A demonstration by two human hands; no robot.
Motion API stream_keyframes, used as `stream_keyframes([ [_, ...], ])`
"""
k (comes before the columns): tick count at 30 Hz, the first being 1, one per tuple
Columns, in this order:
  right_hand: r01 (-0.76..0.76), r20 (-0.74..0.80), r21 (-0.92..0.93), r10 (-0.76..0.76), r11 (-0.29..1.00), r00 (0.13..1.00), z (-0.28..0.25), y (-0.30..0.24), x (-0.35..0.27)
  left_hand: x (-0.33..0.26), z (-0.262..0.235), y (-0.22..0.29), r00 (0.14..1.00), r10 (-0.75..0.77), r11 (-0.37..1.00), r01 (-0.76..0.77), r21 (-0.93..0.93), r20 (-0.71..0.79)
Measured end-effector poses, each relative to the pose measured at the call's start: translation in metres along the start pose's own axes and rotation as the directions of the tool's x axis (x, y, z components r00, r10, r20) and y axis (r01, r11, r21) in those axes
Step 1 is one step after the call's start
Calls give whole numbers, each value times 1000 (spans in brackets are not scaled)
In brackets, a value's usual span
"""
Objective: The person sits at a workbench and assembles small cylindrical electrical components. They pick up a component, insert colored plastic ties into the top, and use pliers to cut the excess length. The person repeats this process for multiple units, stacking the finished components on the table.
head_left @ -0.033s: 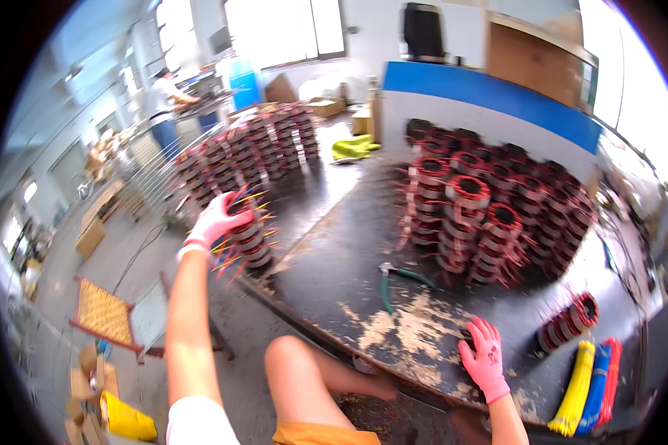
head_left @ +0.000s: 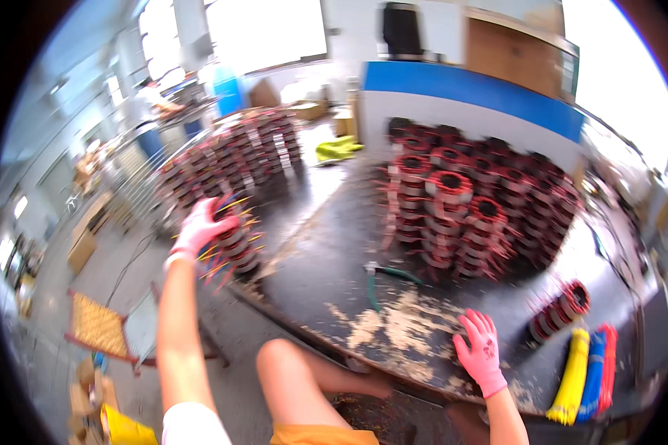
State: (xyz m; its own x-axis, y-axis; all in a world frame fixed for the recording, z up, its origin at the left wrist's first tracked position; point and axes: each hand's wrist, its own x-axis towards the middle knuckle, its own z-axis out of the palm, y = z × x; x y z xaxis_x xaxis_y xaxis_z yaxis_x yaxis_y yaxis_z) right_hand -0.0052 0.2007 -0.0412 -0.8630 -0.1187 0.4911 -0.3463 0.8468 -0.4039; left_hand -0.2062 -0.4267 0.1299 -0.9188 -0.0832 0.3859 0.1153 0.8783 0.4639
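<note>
My left hand [head_left: 200, 226], in a pink glove, reaches far out to the left and grips the top wound coil [head_left: 237, 248] of a short stack at the table's left edge. Yellow, red and blue wire ends stick out of that coil. My right hand [head_left: 479, 352], also in a pink glove, lies flat with fingers spread on the worn dark table [head_left: 326, 274] near its front edge and holds nothing. Green-handled pliers [head_left: 384, 279] lie on the table to the left of my right hand.
Tall stacks of red-wound coils [head_left: 467, 215] fill the table's middle and right; more stacks [head_left: 237, 156] run along its left. One coil [head_left: 560, 308] lies on its side at the right, beside yellow, blue and red bundles [head_left: 575, 374]. A person works at the far left.
</note>
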Motion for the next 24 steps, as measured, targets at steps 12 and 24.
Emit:
stream_keyframes([
  [12,-154,-173,-571,65,807,983,-204,118,-10,-140,101,201,907,421,819,-388,-422,-16],
  [24,64,10,-434,-67,899,998,-47,-40,-42,-291,197,354,485,868,357,-759,-545,-107],
])
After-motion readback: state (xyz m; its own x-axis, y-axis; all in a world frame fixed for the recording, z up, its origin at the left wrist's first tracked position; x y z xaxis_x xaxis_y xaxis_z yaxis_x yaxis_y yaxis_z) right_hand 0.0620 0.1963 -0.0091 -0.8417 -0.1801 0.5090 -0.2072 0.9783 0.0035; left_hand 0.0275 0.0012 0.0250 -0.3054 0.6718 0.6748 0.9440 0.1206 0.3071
